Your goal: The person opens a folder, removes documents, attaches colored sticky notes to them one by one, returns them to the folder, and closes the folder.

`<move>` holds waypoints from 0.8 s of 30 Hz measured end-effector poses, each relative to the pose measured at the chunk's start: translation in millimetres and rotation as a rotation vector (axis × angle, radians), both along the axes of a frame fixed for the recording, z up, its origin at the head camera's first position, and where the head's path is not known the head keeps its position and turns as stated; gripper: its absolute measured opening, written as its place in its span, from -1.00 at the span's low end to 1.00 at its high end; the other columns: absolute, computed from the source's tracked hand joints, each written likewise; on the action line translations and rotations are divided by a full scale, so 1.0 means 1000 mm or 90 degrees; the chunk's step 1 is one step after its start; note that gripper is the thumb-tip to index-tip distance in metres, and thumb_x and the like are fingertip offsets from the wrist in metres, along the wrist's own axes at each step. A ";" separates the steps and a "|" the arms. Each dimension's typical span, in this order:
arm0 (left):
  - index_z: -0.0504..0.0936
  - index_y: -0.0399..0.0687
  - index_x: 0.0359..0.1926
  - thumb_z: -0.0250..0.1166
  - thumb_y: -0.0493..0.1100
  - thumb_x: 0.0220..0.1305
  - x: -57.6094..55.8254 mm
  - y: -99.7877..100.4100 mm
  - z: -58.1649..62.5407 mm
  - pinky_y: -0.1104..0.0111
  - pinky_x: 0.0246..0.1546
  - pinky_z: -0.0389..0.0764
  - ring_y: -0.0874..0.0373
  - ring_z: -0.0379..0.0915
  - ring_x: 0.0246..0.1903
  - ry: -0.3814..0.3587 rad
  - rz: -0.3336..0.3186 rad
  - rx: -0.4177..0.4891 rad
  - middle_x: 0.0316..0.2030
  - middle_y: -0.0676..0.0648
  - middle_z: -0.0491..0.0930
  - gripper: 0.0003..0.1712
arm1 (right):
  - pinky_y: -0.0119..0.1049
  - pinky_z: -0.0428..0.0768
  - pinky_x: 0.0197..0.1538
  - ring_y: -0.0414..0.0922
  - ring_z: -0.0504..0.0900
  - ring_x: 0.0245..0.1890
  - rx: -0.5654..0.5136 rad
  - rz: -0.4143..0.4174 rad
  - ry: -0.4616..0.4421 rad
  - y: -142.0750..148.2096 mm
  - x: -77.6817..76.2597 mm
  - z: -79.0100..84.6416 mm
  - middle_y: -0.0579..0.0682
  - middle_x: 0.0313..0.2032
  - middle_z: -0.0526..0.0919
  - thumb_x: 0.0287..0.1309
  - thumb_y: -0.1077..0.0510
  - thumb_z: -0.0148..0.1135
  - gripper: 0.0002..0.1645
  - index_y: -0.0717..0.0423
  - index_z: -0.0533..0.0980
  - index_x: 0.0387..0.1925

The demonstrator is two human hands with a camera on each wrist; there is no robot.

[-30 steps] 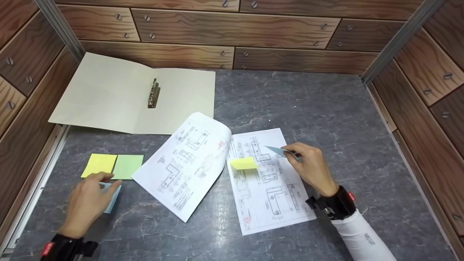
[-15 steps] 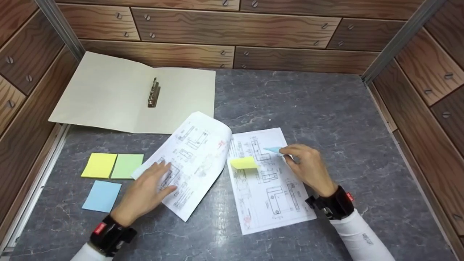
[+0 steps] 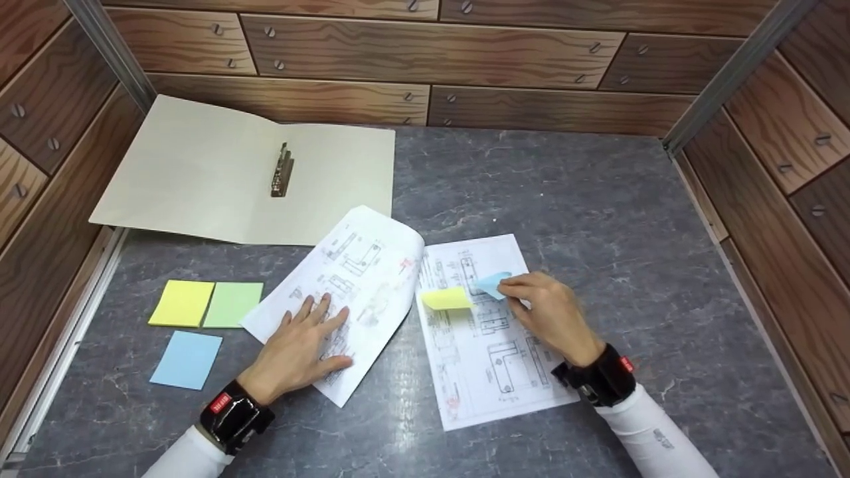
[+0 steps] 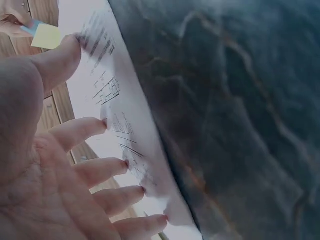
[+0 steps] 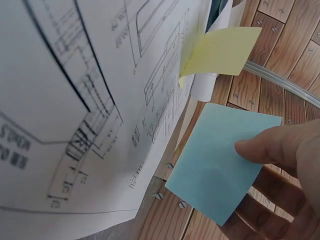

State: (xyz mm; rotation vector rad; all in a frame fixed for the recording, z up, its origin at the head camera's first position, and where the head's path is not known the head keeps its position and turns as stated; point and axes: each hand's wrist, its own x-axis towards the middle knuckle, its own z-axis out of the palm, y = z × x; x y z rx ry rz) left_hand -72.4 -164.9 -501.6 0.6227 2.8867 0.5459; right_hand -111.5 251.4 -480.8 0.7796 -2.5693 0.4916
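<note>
My right hand (image 3: 548, 315) pinches a single blue sticky note (image 5: 222, 155) by one edge, thumb on one face and fingers behind. The note hangs over the upper part of the right-hand drawing sheet (image 3: 478, 392). A yellow sticky note (image 3: 446, 299) stands on that sheet, stuck along one edge with its free side curling up. My left hand (image 3: 295, 355) rests with spread fingers on the turned-over drawing sheet (image 3: 378, 285), fingertips on the paper in the left wrist view. The two sheets meet at a curled edge in the middle.
Yellow (image 3: 182, 303), green (image 3: 232, 305) and blue (image 3: 186, 360) sticky-note pads lie on the left of the dark marbled table (image 3: 597, 199). Behind the sheets an open cream folder (image 3: 192, 172) with a metal clip (image 3: 282, 172) lies flat. Wood-patterned walls enclose the sides and back.
My left hand has left the blue pad and moved right onto the turned-over sheet. My right hand has shifted slightly left, bringing the blue note closer to the yellow one.
</note>
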 end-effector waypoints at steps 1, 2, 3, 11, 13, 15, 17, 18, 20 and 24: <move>0.43 -0.06 0.47 0.45 0.23 0.20 0.000 0.000 0.000 -0.46 0.37 0.23 -0.47 0.08 0.51 -0.001 -0.001 -0.005 0.51 -0.42 0.21 -0.09 | -0.16 0.78 -0.11 -0.02 0.78 -0.17 0.007 0.002 0.002 -0.001 0.000 0.000 0.05 -0.17 0.83 -0.04 0.37 0.57 -0.64 0.13 0.78 -0.12; 0.43 -0.06 0.47 0.46 0.22 0.20 0.000 0.001 -0.001 -0.46 0.36 0.23 -0.47 0.08 0.51 0.000 -0.001 -0.009 0.51 -0.42 0.21 -0.09 | -0.17 0.78 -0.11 -0.03 0.78 -0.17 0.014 0.003 0.004 -0.002 0.000 -0.001 0.04 -0.17 0.83 -0.04 0.36 0.57 -0.64 0.13 0.78 -0.12; 0.43 -0.06 0.46 0.46 0.21 0.20 0.000 0.001 -0.001 -0.46 0.36 0.24 -0.47 0.09 0.50 0.002 -0.002 -0.012 0.51 -0.42 0.22 -0.10 | -0.16 0.78 -0.11 -0.04 0.78 -0.17 0.021 0.004 0.007 -0.003 0.000 -0.001 0.03 -0.18 0.83 -0.03 0.35 0.57 -0.64 0.12 0.78 -0.12; 0.45 -0.08 0.45 0.47 0.21 0.18 0.001 0.002 -0.001 -0.46 0.32 0.30 -0.47 0.13 0.49 0.014 -0.005 -0.020 0.49 -0.43 0.26 -0.10 | -0.17 0.78 -0.13 -0.07 0.77 -0.20 0.070 0.005 0.020 -0.007 0.001 -0.004 0.00 -0.20 0.83 0.07 0.31 0.51 -0.71 0.09 0.79 -0.12; 0.46 -0.08 0.44 0.47 0.22 0.18 0.001 0.002 -0.001 -0.46 0.31 0.31 -0.47 0.14 0.48 0.017 -0.005 -0.021 0.48 -0.43 0.26 -0.10 | -0.17 0.77 -0.14 -0.07 0.77 -0.20 0.077 0.004 0.019 -0.007 0.001 -0.005 0.01 -0.19 0.83 0.09 0.30 0.50 -0.71 0.09 0.79 -0.10; 0.47 -0.08 0.44 0.48 0.22 0.17 0.000 0.002 -0.001 -0.46 0.30 0.32 -0.47 0.15 0.48 0.019 -0.004 -0.023 0.48 -0.43 0.27 -0.10 | -0.16 0.77 -0.13 -0.06 0.77 -0.20 0.079 0.002 0.018 -0.008 0.001 -0.006 0.01 -0.19 0.83 0.10 0.30 0.50 -0.71 0.10 0.78 -0.09; 0.47 -0.07 0.44 0.48 0.21 0.17 0.000 0.002 -0.001 -0.46 0.31 0.32 -0.47 0.15 0.48 0.018 -0.002 -0.024 0.48 -0.43 0.27 -0.10 | -0.16 0.77 -0.12 -0.06 0.77 -0.19 0.083 0.001 0.018 -0.008 0.001 -0.006 0.00 -0.19 0.83 0.10 0.30 0.50 -0.70 0.09 0.78 -0.08; 0.47 -0.07 0.44 0.49 0.21 0.17 0.000 0.002 -0.001 -0.46 0.31 0.31 -0.47 0.15 0.48 0.017 -0.001 -0.024 0.48 -0.42 0.27 -0.10 | -0.16 0.77 -0.12 -0.06 0.77 -0.19 0.084 0.000 0.018 -0.008 0.000 -0.007 0.00 -0.19 0.83 0.10 0.30 0.50 -0.70 0.09 0.78 -0.08; 0.47 -0.07 0.44 0.49 0.21 0.17 0.000 0.002 -0.002 -0.46 0.31 0.31 -0.47 0.15 0.48 0.016 0.000 -0.026 0.48 -0.42 0.27 -0.10 | -0.15 0.76 -0.10 -0.06 0.77 -0.20 0.087 -0.001 0.017 -0.009 0.000 -0.007 0.00 -0.20 0.83 0.10 0.30 0.50 -0.70 0.09 0.78 -0.08; 0.47 -0.07 0.44 0.48 0.22 0.17 -0.001 0.002 -0.002 -0.46 0.32 0.30 -0.47 0.15 0.48 0.017 -0.002 -0.028 0.48 -0.43 0.27 -0.10 | -0.15 0.76 -0.10 -0.06 0.76 -0.20 0.093 -0.004 0.012 -0.010 0.001 -0.007 0.00 -0.20 0.83 0.09 0.31 0.50 -0.69 0.09 0.78 -0.08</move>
